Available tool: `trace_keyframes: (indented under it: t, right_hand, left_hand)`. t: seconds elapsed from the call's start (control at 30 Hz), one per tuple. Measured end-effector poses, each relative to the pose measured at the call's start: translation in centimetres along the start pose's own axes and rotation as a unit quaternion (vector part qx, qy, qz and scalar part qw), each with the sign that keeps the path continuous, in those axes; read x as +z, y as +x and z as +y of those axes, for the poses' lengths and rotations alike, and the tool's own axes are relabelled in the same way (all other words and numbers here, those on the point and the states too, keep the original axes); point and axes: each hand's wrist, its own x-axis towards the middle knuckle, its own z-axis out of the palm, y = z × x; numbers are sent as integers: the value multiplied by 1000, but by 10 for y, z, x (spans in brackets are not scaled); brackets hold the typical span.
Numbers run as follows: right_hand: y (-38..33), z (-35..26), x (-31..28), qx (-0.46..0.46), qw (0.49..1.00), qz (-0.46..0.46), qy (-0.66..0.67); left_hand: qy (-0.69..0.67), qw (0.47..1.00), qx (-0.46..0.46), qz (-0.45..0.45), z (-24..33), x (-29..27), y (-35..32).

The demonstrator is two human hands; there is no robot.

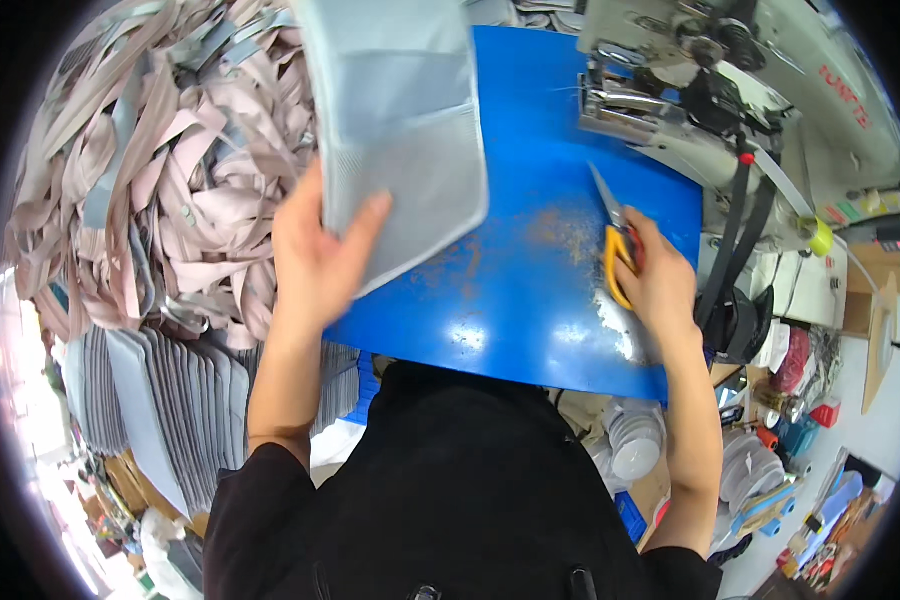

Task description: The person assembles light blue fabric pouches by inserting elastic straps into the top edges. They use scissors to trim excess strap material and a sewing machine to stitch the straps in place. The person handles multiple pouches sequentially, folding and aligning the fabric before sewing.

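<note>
A grey padded fabric panel (410, 185) with pale edging hangs from my left hand (320, 245), whose thumb lies across its near face while the other fingers go behind it. The panel reaches up past the top of the view. In my right hand (660, 275) is a pair of scissors (615, 250) with yellow-orange handles. Its blades point away from me and look closed, above the worn blue work surface (530, 120). The scissors and the panel are well apart.
A big tangle of pinkish-grey straps (185, 190) fills the left, above a stack of similar grey panels (185, 410). At the far right stands a sewing machine (710, 100) with black straps hanging beside it. White spools (635, 445) sit below the surface's right edge.
</note>
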Motion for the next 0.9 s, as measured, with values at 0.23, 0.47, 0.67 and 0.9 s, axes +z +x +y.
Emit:
trace_keyframes:
  t: [0.23, 0.47, 0.67, 0.9]
  right_hand:
    - [-32, -6, -22, 10, 998, -51, -26]
    - [-41, 17, -15, -92, 994, 45, -41]
    - [-31, -8, -6, -127, 986, 50, 97]
    - [-31, -26, -9, -131, 981, 85, 112]
  left_hand:
    - [255, 882, 171, -357, -33, 6, -102]
    - [327, 920, 87, -198, 53, -160, -78]
    - [398, 897, -70, -179, 20, -330, -89]
    - [354, 875, -144, -297, -18, -341, -65]
